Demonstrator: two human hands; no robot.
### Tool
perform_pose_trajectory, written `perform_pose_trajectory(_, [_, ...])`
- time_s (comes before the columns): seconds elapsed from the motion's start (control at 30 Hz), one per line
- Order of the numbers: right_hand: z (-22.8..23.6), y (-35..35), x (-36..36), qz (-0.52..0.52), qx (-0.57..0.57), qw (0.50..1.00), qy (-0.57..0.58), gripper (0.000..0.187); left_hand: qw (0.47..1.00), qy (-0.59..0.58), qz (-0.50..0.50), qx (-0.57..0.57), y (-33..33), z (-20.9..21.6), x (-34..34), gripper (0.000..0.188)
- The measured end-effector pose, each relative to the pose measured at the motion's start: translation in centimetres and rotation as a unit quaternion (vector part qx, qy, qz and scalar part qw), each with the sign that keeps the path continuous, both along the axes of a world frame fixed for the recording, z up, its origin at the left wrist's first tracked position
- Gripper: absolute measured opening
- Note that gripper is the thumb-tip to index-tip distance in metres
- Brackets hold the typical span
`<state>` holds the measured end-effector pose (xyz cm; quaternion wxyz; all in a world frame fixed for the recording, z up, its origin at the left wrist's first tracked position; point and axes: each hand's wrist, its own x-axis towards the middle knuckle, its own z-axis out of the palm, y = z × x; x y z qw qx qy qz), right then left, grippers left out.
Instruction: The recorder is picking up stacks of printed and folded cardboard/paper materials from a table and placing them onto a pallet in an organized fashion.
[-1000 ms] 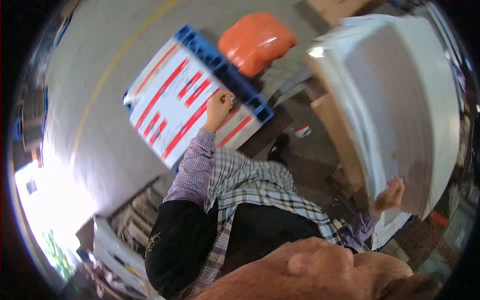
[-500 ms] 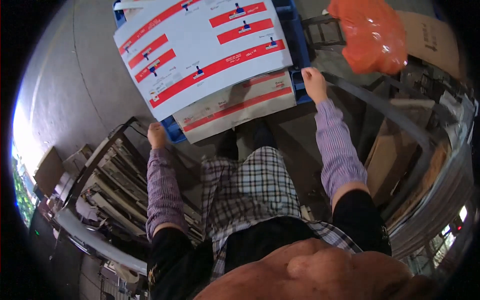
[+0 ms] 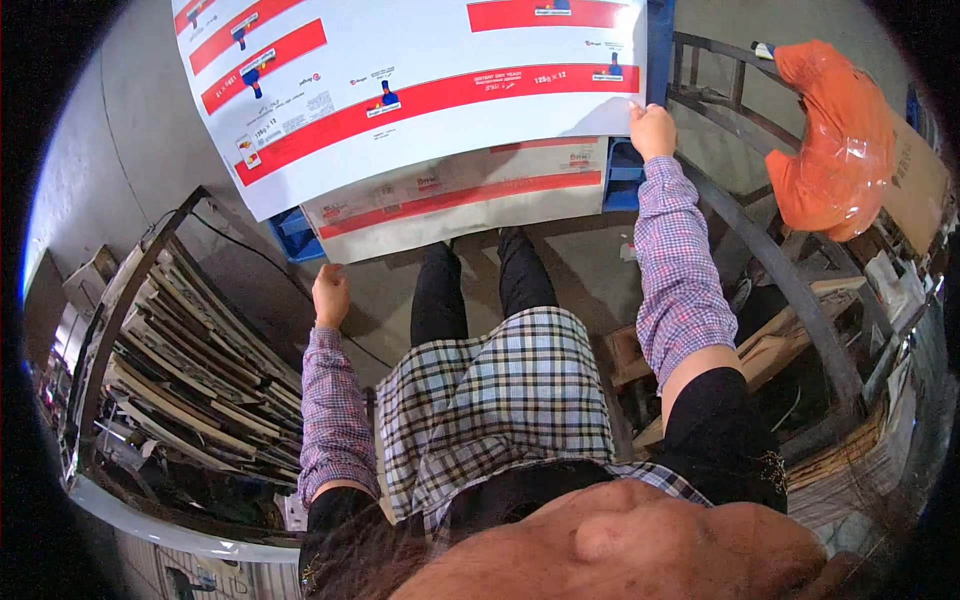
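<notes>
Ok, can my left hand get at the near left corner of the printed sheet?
Probably yes: the left hand sits near that corner of the printed sheet; the blue pallet shows between them but seems lower, leaving the way free.

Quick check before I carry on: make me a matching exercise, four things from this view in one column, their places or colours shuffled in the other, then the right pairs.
Things:
1. Right grip
2. Pallet
3. Wrapped bundle
4. Apron

Places and colours:
A. Orange
B. Black-and-white checked
C. At the lower right corner of the printed sheet
D. Blue

Right pairs:
1-C
2-D
3-A
4-B
</notes>
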<state>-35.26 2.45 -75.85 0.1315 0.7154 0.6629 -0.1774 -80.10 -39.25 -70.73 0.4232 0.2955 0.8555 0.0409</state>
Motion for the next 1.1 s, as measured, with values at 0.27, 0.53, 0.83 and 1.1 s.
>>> perform_pose_trajectory(0.27, [0.3, 2.0, 3.4, -0.308, -0.118, 0.869, 0.369, 0.046, 0.991, 0.065, -0.038, 0.114, 9.9, 0.5, 0.4, 0.020])
perform_pose_trajectory(0.53, [16.1, 3.4, -2.6, -0.270, -0.148, 0.840, 0.446, 0.034, 0.910, 0.256, -0.300, 0.129, 19.0, 1.2, 4.7, 0.063])
perform_pose_trajectory(0.83, [15.9, 1.5, -2.8, 0.306, -0.004, 0.951, -0.042, 0.043, 0.728, 0.324, -0.588, 0.137, 25.1, 5.1, 2.5, 0.039])
perform_pose_trajectory(1.1, [9.2, -2.5, -11.5, 0.472, 0.099, 0.873, 0.066, 0.077, 0.653, 0.323, -0.681, 0.075, 27.5, 8.7, 3.5, 0.032])
